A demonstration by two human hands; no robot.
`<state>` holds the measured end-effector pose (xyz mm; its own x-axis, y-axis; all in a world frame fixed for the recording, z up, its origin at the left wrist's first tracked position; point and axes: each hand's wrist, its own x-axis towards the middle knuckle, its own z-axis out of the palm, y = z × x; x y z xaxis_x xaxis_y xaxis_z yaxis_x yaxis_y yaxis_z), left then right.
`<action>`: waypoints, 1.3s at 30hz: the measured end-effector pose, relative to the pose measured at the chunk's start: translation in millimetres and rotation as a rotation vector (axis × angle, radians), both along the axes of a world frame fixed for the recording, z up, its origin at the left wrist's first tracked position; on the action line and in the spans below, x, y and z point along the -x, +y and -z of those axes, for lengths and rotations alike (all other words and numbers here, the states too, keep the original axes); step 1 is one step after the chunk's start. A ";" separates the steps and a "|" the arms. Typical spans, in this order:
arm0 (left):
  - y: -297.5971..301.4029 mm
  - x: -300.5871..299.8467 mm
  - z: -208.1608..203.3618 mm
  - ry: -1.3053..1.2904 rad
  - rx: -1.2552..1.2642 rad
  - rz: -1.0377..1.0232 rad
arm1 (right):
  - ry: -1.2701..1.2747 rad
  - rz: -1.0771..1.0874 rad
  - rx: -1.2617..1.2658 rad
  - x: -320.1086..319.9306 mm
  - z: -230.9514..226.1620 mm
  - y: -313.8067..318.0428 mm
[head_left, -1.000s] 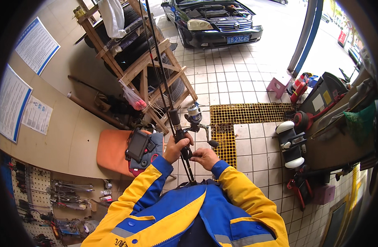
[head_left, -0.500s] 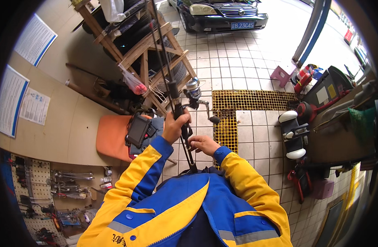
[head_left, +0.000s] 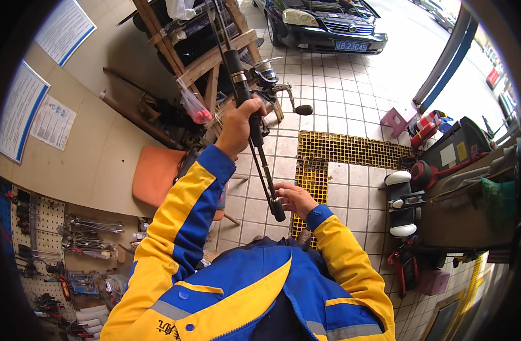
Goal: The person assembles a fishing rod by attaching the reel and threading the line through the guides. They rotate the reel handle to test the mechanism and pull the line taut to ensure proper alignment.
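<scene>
My left hand [head_left: 237,126] is closed around the black handle of a fishing rod [head_left: 263,165]. The rod slants up and away to the left, its thinner sections running off the top of the view. A spinning reel [head_left: 264,74] with a silver spool sits on the rod just beyond that hand, its crank and dark knob pointing right. Beside the rod's lower end, near the black butt cap, is my right hand [head_left: 297,200]. Its fingers are stretched loosely toward the shaft and a little apart; whether the fingertips touch it I cannot tell.
An orange chair [head_left: 152,177] stands to the left by the wall. A wooden rack [head_left: 218,54] rises behind the rod, a plastic bag [head_left: 193,105] hanging from it. Yellow floor grating [head_left: 351,149] crosses the tiles. A dark car [head_left: 328,25] is parked ahead, its hood raised.
My left hand has raised the rod and reel up and forward, so the butt end now shows clear of my jacket. My right hand has shifted slightly right, near the lower end.
</scene>
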<state>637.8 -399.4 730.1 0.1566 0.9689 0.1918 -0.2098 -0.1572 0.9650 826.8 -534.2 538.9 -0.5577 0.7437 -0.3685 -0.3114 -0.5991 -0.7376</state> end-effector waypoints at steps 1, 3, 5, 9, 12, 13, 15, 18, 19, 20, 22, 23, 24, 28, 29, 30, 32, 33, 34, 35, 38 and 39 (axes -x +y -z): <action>0.3 -0.4 -2.2 -0.010 -0.033 0.006 | 0.075 0.001 0.043 1.1 -1.9 -1.9; -0.1 2.1 -6.8 -0.034 0.000 0.051 | 0.105 0.031 0.058 8.0 -4.1 -5.6; -3.5 7.7 -11.2 -0.022 -0.012 0.109 | 0.223 0.024 0.031 12.1 -5.5 -8.6; -10.1 16.3 -19.2 -0.048 -0.074 0.233 | 0.208 0.036 0.006 11.9 -10.2 -11.0; -14.6 21.7 -25.8 -0.097 -0.007 0.291 | 0.296 0.071 0.050 7.2 -18.1 -13.0; -15.7 22.5 -27.9 -0.113 -0.007 0.319 | 0.318 0.072 0.033 6.3 -21.3 -12.9; -17.3 25.1 -33.0 -0.144 -0.021 0.383 | 0.205 0.067 -0.034 8.6 -27.8 -12.5; -20.1 29.9 -38.3 -0.205 -0.016 0.453 | 0.098 0.059 -0.141 10.7 -36.1 -11.3; -20.7 31.6 -39.5 -0.232 -0.010 0.457 | 0.055 0.052 -0.174 11.2 -38.5 -11.2; -21.0 33.5 -40.7 -0.244 -0.007 0.469 | 0.022 0.048 -0.203 11.3 -40.6 -10.8; -19.5 35.7 -43.0 -0.261 -0.040 0.498 | 0.027 0.036 -0.212 14.2 -44.9 -11.0; -18.7 35.7 -43.7 -0.272 -0.070 0.523 | 0.000 0.033 -0.216 16.8 -46.7 -10.8; -18.5 35.6 -44.2 -0.277 -0.076 0.508 | -0.041 0.017 -0.256 22.1 -48.2 -10.5; -20.6 28.0 -42.1 -0.271 -0.075 0.409 | -0.014 -0.076 -0.317 47.0 -45.9 -8.3; -21.4 27.1 -41.9 -0.260 -0.067 0.404 | 0.049 -0.137 -0.340 48.8 -42.2 -7.6; -22.1 26.7 -41.8 -0.249 -0.049 0.389 | 0.041 -0.162 -0.305 47.9 -37.7 -7.3; -22.3 26.1 -41.0 -0.262 -0.019 0.347 | 0.112 -0.223 -0.237 40.8 -26.5 -7.6; -20.9 26.0 -40.8 -0.288 -0.016 0.350 | 0.218 -0.213 -0.158 36.8 -20.7 -9.5; -18.7 26.2 -40.6 -0.314 -0.011 0.354 | 0.319 -0.207 -0.080 35.5 -15.5 -11.1; -16.6 26.2 -40.3 -0.338 -0.011 0.363 | 0.415 -0.200 0.005 35.2 -10.9 -12.4; -9.5 25.1 -39.3 -0.405 0.031 0.383 | 0.628 -0.138 0.039 38.8 -2.9 -13.0; -7.4 24.5 -39.0 -0.417 0.041 0.386 | 0.666 -0.106 0.054 40.0 -1.7 -12.5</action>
